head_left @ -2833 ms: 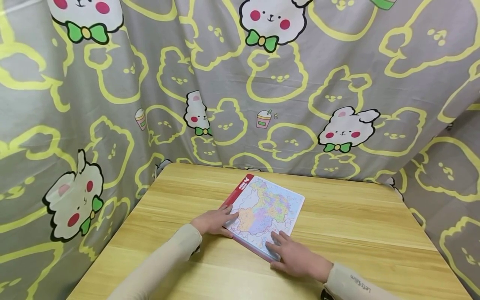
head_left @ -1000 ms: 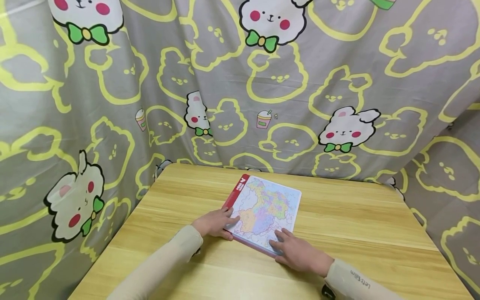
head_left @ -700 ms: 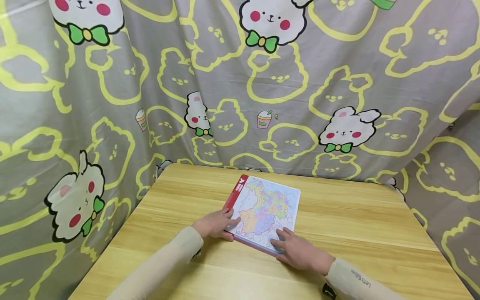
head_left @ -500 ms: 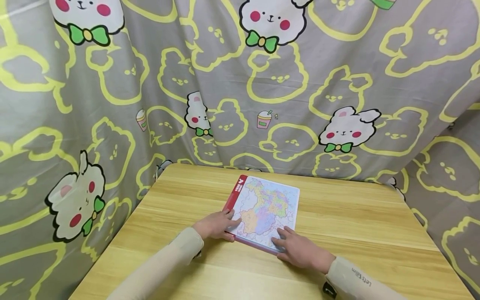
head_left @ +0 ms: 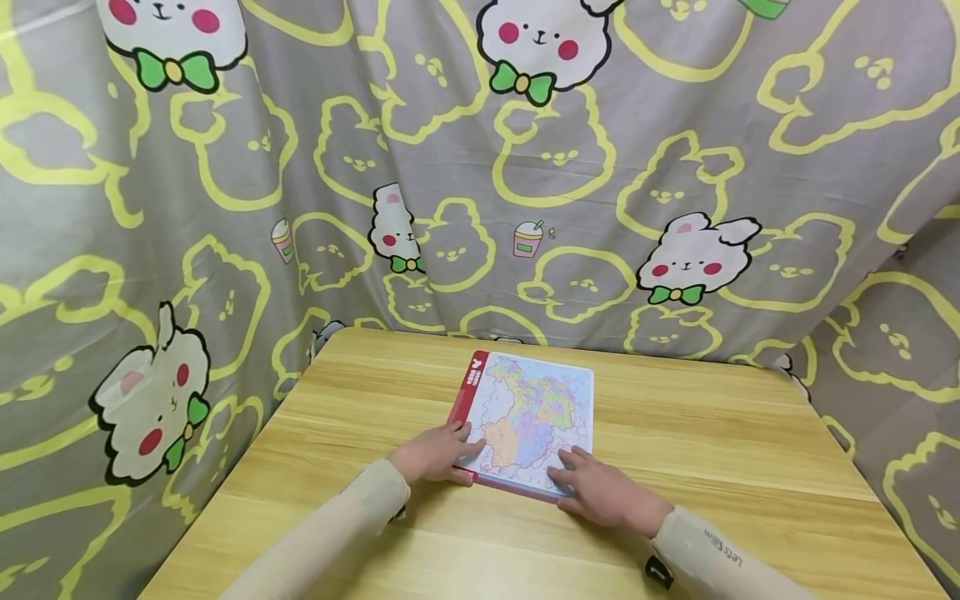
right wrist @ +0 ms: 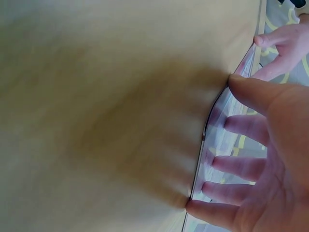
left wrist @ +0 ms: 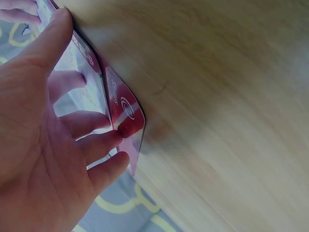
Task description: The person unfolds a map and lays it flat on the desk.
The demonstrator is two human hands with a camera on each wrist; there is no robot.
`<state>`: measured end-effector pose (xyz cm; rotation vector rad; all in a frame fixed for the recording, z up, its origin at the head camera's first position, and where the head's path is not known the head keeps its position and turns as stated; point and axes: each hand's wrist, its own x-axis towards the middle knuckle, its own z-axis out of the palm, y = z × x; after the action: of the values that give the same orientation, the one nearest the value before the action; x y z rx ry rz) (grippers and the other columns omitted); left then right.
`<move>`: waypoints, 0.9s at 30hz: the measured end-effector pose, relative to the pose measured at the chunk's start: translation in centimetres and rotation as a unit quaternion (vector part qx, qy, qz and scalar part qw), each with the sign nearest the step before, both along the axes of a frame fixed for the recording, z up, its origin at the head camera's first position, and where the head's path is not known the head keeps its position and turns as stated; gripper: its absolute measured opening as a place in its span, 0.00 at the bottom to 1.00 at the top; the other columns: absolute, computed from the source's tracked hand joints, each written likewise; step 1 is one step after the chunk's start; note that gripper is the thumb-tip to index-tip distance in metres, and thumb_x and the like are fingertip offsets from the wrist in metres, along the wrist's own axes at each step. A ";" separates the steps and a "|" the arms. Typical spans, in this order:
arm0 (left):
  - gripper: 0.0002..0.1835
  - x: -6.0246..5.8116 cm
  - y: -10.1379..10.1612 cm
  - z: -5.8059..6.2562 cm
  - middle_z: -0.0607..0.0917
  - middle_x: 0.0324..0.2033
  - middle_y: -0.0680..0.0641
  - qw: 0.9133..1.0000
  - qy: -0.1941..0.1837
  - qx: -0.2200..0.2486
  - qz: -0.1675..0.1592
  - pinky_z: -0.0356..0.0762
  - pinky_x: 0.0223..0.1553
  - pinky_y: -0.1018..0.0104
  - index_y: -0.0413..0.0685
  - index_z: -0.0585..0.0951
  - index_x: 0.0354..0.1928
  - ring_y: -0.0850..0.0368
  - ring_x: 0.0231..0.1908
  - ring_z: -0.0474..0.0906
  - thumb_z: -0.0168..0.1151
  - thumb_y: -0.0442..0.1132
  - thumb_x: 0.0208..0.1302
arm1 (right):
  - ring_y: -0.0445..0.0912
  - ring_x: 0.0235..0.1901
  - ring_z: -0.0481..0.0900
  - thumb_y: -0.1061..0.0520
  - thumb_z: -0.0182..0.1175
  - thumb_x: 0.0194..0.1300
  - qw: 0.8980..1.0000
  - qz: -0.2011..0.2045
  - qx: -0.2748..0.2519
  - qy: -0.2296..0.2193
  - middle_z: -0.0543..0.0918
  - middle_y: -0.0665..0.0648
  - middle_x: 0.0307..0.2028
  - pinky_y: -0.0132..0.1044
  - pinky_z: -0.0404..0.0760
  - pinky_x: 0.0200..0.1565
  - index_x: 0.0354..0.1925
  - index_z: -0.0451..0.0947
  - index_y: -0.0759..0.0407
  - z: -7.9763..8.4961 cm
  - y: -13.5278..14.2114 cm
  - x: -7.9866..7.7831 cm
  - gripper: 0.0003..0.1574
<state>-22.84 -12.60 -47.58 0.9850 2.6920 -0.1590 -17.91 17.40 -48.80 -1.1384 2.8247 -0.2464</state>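
Observation:
A map board point(head_left: 528, 408) lies flat on the table, printed with a many-coloured map and a red strip point(head_left: 471, 387) along its left side. My left hand point(head_left: 435, 452) rests at its near left corner, fingers spread over the face and thumb at the near edge. At the near right corner, my right hand point(head_left: 607, 493) lies with fingers spread and thumb by the edge. In the left wrist view a second red layer point(left wrist: 128, 108) with a white logo shows at the corner. Neither hand's fingers curl round the board; the wrist views show them fairly straight.
The wooden table point(head_left: 712, 450) extends around the board on all sides. A grey curtain point(head_left: 450, 150) with yellow outlines and white cartoon rabbits hangs behind the table and along both its sides.
The map board has turned slightly anticlockwise, its far edge swinging left and its near right corner moving away from me. Both hands have stayed on it and shifted slightly with it.

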 end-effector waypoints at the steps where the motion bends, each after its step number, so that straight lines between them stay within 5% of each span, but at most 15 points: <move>1: 0.38 0.0 0.0 0.0 0.61 0.68 0.40 1.000 0.000 0.000 0.000 0.58 0.64 0.54 0.60 0.64 0.70 0.44 0.68 0.55 0.58 0.63 0.58 | 0.71 0.59 0.63 0.47 0.59 0.65 1.000 -0.001 0.000 0.002 0.67 0.74 0.61 0.59 0.68 0.55 0.59 0.74 0.63 0.0 0.1 -0.1 0.30; 27: 0.37 0.5 1.3 0.2 0.61 0.69 0.42 1.000 -0.014 0.011 0.009 0.63 0.62 0.53 0.60 0.64 0.70 0.46 0.69 0.55 0.57 0.61 0.60 | 0.72 0.60 0.62 0.48 0.60 0.65 1.000 -0.026 -0.012 -0.007 0.67 0.74 0.61 0.60 0.64 0.58 0.58 0.74 0.66 -0.7 1.3 -2.0 0.31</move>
<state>-22.37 -11.30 -47.43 0.9620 2.6824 -0.1108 -19.93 18.70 -49.49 -1.0647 2.8499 -0.2924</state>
